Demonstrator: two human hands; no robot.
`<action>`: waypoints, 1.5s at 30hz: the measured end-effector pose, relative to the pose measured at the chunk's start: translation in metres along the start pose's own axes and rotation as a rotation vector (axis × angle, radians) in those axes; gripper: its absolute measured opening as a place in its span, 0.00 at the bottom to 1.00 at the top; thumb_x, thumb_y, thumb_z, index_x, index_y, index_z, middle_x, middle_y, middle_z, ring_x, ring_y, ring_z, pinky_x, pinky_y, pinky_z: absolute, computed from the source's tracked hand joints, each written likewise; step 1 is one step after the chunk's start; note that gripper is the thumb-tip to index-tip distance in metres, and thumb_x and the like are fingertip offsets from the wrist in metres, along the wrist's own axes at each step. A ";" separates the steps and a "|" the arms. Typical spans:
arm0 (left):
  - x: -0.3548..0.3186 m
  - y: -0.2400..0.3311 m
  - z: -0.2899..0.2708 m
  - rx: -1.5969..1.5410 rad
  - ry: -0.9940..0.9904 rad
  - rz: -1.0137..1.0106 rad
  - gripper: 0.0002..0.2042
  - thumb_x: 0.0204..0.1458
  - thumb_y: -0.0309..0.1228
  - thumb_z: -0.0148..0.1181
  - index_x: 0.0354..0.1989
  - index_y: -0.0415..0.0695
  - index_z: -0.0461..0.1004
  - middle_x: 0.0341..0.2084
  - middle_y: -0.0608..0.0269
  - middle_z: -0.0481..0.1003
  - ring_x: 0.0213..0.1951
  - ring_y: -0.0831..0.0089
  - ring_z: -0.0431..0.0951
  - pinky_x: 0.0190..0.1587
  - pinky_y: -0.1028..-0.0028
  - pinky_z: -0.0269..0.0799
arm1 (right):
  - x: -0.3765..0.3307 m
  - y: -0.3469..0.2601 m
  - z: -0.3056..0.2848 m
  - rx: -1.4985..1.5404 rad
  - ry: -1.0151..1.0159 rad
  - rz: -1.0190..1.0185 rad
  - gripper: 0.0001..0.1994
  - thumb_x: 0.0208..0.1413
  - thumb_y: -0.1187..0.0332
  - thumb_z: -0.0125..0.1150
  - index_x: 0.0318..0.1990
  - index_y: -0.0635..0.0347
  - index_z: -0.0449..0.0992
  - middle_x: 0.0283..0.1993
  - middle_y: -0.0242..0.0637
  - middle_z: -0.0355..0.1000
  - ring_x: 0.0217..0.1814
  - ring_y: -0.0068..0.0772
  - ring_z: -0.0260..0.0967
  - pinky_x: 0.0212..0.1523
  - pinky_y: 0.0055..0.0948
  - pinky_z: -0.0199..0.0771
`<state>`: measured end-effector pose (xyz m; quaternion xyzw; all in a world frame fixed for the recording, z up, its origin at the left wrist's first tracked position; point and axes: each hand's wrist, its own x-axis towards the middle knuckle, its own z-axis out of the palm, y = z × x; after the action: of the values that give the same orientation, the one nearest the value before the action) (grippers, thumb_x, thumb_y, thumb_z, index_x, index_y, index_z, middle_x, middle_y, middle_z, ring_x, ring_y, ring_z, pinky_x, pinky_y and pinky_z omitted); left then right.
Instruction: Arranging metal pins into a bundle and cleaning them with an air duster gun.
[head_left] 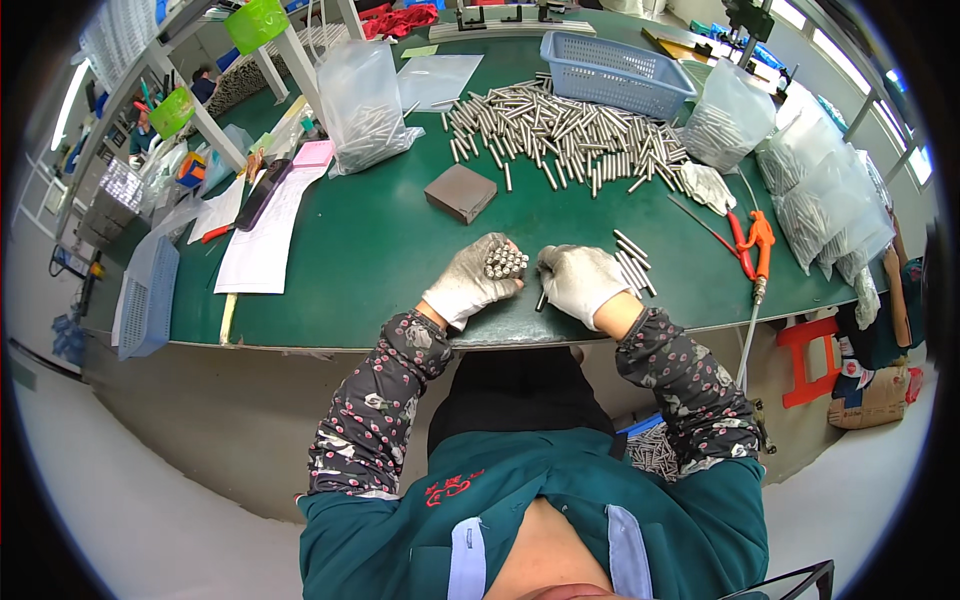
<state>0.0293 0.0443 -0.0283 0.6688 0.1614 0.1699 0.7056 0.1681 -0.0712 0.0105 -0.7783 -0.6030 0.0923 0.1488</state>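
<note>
My left hand (470, 280), in a whitish work glove with bare fingertips, is closed round a bundle of short metal rods (506, 262), their ends showing. Just to its right, my gloved right hand (580, 280) has its fingers curled together over a single metal rod (541, 300), whose end pokes out below. A few loose metal rods (632, 262) lie beside the right hand on the green table (380, 260). Beyond both hands, a large heap of similar rods (570, 130) spreads over the table. A brown block (461, 193) sits between the heap and my left hand.
A blue plastic basket (618, 75) stands behind the heap. Bags of rods (362, 110) flank it. At right lie an orange air gun (761, 240) with its hose, red-handled pliers (740, 245) and a white glove (707, 187). Papers (262, 245) lie at left; a red stool (808, 360) stands below.
</note>
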 end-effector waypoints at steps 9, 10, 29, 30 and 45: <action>-0.001 -0.002 -0.004 -0.137 0.024 0.034 0.20 0.39 0.14 0.61 0.40 0.44 0.64 0.31 0.68 0.71 0.36 0.77 0.72 0.42 0.78 0.68 | 0.005 -0.010 0.008 0.044 0.089 0.034 0.08 0.45 0.73 0.49 0.34 0.61 0.72 0.35 0.47 0.72 0.39 0.47 0.71 0.40 0.38 0.71; -0.002 -0.002 -0.004 -0.162 0.015 0.037 0.20 0.39 0.14 0.61 0.40 0.44 0.64 0.31 0.68 0.71 0.37 0.78 0.72 0.42 0.78 0.68 | 0.005 -0.007 0.008 0.116 0.130 0.015 0.09 0.45 0.74 0.49 0.35 0.61 0.73 0.35 0.47 0.72 0.39 0.47 0.71 0.40 0.38 0.71; -0.001 0.003 -0.004 0.101 0.233 0.156 0.44 0.31 0.16 0.65 0.62 0.47 0.50 0.34 0.69 0.70 0.37 0.80 0.70 0.43 0.80 0.67 | 0.017 -0.018 0.035 0.678 0.415 -0.152 0.15 0.43 0.76 0.55 0.42 0.61 0.70 0.35 0.46 0.71 0.37 0.44 0.71 0.38 0.33 0.72; 0.000 0.004 -0.004 0.098 0.226 0.150 0.47 0.31 0.16 0.65 0.64 0.48 0.47 0.34 0.68 0.70 0.37 0.80 0.71 0.43 0.80 0.68 | 0.018 -0.018 0.035 0.696 0.425 -0.156 0.15 0.43 0.76 0.55 0.42 0.61 0.70 0.35 0.47 0.71 0.37 0.44 0.72 0.38 0.33 0.72; -0.003 -0.001 -0.005 -0.009 0.132 0.210 0.51 0.29 0.19 0.67 0.65 0.55 0.43 0.32 0.69 0.71 0.34 0.79 0.70 0.41 0.79 0.68 | 0.011 -0.021 0.025 0.562 0.482 -0.335 0.14 0.43 0.77 0.56 0.41 0.60 0.71 0.34 0.42 0.72 0.36 0.44 0.71 0.36 0.34 0.71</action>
<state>0.0247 0.0475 -0.0297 0.6660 0.1358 0.2871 0.6749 0.1437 -0.0528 -0.0053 -0.5978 -0.6206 0.0431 0.5056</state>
